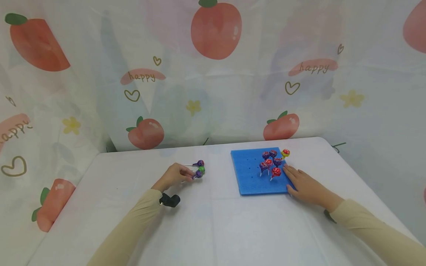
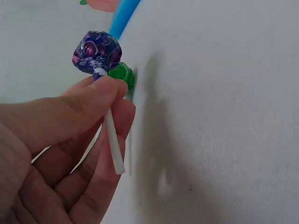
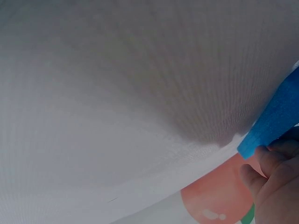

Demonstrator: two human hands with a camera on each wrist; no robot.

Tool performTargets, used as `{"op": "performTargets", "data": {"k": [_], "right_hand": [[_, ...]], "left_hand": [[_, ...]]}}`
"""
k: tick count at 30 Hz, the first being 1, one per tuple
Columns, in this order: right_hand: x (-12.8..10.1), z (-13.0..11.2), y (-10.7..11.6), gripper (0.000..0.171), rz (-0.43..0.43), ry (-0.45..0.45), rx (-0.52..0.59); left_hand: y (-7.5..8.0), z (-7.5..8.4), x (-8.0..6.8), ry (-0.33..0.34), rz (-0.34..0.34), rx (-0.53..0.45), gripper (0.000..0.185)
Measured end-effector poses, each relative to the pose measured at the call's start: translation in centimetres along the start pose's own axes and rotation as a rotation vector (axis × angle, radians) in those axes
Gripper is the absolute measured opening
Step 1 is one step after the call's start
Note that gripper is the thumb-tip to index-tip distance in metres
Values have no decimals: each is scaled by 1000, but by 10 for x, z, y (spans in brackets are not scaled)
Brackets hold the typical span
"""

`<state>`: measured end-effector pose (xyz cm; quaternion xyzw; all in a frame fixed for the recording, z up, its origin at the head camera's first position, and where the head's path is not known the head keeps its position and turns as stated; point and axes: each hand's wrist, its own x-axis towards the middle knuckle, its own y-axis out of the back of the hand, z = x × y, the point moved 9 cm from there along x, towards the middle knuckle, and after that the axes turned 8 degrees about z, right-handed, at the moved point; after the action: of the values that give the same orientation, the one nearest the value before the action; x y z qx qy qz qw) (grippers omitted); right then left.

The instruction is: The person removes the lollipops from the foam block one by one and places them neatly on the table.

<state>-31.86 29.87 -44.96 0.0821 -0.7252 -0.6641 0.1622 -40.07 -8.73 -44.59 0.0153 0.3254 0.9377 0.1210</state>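
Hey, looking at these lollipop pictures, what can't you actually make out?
- Right wrist view: the standing lollipops are out of frame; only a corner of the blue foam board and the right hand's fingertips show.
- Left wrist view: the green-wrapped lollipop sits mostly behind the left hand and its purple-wrapped lollipop.
- Head view: wrapper print is too small to read.

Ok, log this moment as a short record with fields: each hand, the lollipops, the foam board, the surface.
left hand: pinches the stick of a purple lollipop, just above the table
right hand: lies flat on the right edge of the blue foam board
loose lollipops: a green lollipop and another purple one lie by the left hand
standing lollipops: several stuck upright in the board, among them red and purple, one yellow
surface: white table
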Motion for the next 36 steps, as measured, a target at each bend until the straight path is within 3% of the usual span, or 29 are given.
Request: {"op": "performTargets", "data": {"k": [6, 13, 19, 29, 36], "right_hand": [[-1, 0, 0, 69, 2, -1, 1], [-1, 0, 0, 69, 4, -2, -1], [-2, -1, 2, 69, 6, -5, 1], [-1, 0, 2, 69, 0, -13, -5], [-1, -1, 2, 69, -1, -8, -5]], "left_hand": [[-5, -2, 1, 16, -11, 38, 19], [-9, 1, 4, -34, -37, 73, 18], [-15, 0, 5, -23, -55, 95, 17], [-11, 3, 5, -54, -13, 190, 16], [-10, -1, 4, -17, 8, 200, 16]]}}
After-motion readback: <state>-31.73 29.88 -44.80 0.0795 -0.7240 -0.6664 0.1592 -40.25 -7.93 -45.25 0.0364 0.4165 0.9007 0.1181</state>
